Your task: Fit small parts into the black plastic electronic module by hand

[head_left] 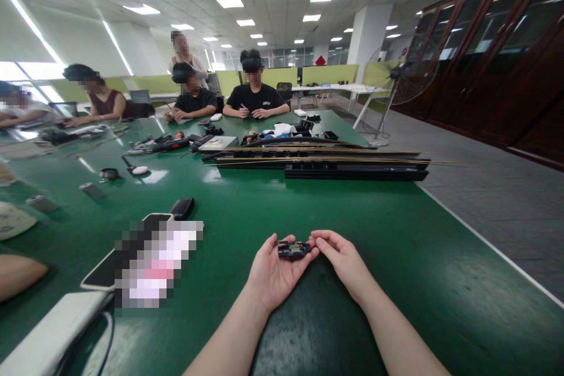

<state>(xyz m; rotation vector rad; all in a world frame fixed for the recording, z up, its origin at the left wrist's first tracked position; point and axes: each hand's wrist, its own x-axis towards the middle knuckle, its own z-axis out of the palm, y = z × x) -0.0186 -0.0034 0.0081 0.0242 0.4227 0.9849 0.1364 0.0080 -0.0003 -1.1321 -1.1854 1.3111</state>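
A small black mechanical part [294, 250] with a yellowish-green strip along its top lies across the fingers of my left hand [275, 273]. That palm faces up, with thumb and fingers curled about the part. My right hand [341, 258] is at the part's right end, thumb and forefinger pinched together beside my left fingertips. Whatever sits between those right fingertips is too small to make out. Both hands are above the near part of the green table [247, 211].
Long black rails [356, 173] with thin yellowish rods lie across the table ahead. To the left are a phone [127, 252], a white box [57, 329] and small grey blocks [91, 190]. Part of a person's arm [20, 276] shows at far left. Several people sit beyond.
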